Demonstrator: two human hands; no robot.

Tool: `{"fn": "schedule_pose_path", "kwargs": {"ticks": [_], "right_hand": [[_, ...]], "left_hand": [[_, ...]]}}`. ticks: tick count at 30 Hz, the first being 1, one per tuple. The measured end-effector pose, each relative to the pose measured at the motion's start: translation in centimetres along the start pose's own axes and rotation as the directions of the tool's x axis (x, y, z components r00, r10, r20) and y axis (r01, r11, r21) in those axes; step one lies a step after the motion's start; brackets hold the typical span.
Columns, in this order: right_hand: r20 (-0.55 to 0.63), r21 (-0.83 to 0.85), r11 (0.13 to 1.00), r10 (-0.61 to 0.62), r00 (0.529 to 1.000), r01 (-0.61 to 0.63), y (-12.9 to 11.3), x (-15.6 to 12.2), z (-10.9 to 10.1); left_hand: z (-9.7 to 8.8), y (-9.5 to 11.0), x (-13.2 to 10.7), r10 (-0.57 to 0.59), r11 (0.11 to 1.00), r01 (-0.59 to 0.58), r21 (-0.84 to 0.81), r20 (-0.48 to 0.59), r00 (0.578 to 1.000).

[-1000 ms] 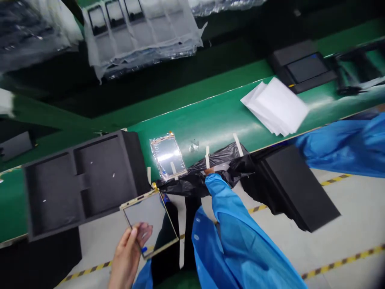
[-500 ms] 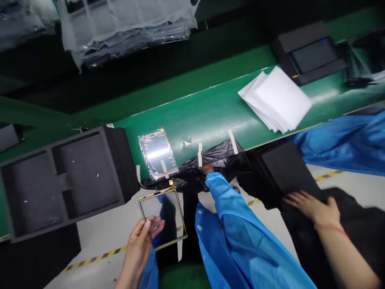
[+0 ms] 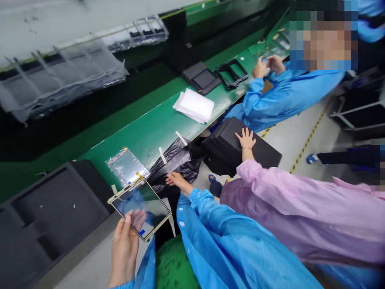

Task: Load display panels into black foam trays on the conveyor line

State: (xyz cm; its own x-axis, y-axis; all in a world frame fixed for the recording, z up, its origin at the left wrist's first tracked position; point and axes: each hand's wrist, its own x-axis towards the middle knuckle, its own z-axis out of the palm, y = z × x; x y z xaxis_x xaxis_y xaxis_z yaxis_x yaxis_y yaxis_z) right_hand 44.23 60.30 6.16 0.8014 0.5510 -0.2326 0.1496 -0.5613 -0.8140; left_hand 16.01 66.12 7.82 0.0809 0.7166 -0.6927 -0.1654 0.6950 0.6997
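Note:
My left hand [image 3: 124,245] is closed on the near edge of a thin glass panel with a gold frame [image 3: 140,202], thumb on top, holding it tilted above the floor. My right hand [image 3: 176,179], in a blue sleeve, reaches forward and its fingers lie stretched on a black plastic bag [image 3: 180,158] taped to the edge of the green belt [image 3: 150,128]. A foil-wrapped panel [image 3: 126,165] lies on the belt just behind the held panel.
A black foam tray [image 3: 54,208] sits at the left. White sheets [image 3: 195,105] lie further along the belt. A person in a pink sleeve rests a hand [image 3: 246,139] on a stack of black foam [image 3: 264,152]. Another person in blue [image 3: 285,92] works beyond.
The view has swung and pulled back, showing two co-workers. The pink-sleeved person's hand has moved onto the foam stack. My right hand now shows on the bag; my left still holds the panel.

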Motion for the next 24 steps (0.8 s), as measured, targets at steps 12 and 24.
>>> {"fn": "schedule_pose_path", "kwargs": {"ticks": [12,24], "right_hand": [[0.341,0.624,0.780,-0.326,0.882,0.047,-4.9,-8.2,0.2],[-0.017,0.316,0.755,-0.601,0.799,0.575,-40.5,19.3,-13.4]], "left_hand": [[6.4,5.7,-5.7,0.162,0.984,-0.120,-0.130,0.393,0.905],[-1.6,4.3,-4.3,0.131,0.969,-0.088,-0.232,0.177,0.975]]}}
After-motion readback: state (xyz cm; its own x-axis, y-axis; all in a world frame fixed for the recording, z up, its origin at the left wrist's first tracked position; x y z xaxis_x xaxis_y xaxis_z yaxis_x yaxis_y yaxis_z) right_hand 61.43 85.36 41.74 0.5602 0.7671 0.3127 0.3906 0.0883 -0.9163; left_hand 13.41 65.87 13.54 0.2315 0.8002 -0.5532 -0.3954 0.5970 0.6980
